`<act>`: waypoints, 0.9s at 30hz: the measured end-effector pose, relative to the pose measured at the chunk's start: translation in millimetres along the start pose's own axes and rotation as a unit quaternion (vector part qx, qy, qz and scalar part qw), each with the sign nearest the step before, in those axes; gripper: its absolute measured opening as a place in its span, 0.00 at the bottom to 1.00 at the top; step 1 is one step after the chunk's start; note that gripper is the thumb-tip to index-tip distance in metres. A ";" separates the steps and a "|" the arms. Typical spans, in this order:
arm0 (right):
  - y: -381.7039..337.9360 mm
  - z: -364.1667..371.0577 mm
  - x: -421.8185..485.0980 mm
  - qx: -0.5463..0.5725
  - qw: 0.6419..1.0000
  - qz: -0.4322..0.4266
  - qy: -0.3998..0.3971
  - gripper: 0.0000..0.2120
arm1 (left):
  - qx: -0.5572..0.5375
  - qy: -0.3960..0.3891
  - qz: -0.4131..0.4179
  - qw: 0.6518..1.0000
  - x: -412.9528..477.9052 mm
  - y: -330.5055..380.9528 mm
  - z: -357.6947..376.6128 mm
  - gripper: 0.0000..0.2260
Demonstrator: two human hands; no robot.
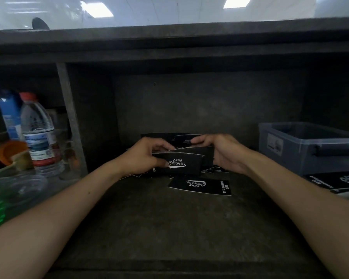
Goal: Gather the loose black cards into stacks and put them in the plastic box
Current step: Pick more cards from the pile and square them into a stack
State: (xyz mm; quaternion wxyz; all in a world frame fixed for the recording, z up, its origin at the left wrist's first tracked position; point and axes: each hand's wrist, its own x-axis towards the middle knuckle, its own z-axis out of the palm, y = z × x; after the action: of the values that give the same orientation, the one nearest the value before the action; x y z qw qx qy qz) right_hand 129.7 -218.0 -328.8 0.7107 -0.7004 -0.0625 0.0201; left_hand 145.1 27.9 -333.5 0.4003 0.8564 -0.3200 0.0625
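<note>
A stack of black cards (182,161) with white "Camping Club" lettering is held above the dark shelf surface between both hands. My left hand (144,156) grips its left end, thumb over the front card. My right hand (223,151) grips the right end, fingers curled over the top. Loose black cards lie beneath and behind the hands, and one single card (201,186) lies flat just in front. The grey plastic box (310,146) stands open at the right; its inside is hard to see.
A pile of black cards (338,183) lies in front of the box. Left of a vertical divider (71,117) stand a clear water bottle (38,133), a blue bottle (9,115), an orange lid (10,152) and a clear dish (20,188). A shelf edge runs overhead.
</note>
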 end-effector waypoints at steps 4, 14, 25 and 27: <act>-10.3 -15.1 -3.4 -0.212 0.974 -0.047 0.070 0.08 | 0.011 0.013 -0.028 0.999 -6.6 5.1 -21.2 0.17; -12.1 11.7 -20.8 -0.539 0.823 0.070 -0.166 0.31 | -0.018 0.045 -0.034 0.998 -79.8 -16.7 -26.3 0.21; -31.1 5.2 -6.7 -0.117 0.983 -0.119 0.071 0.33 | -0.017 0.079 -0.043 0.996 -72.0 0.3 -1.8 0.08; -20.9 16.6 -4.3 -0.095 0.991 -0.081 0.052 0.25 | 0.006 0.107 -0.014 0.994 -72.7 -4.7 1.9 0.10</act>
State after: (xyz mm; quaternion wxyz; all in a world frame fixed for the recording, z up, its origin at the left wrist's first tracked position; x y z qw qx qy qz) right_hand 122.2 -202.3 -308.0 0.6427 -0.7574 -0.0831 -0.0800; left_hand 90.5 65.0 -364.2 0.4276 0.8517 -0.2630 0.1505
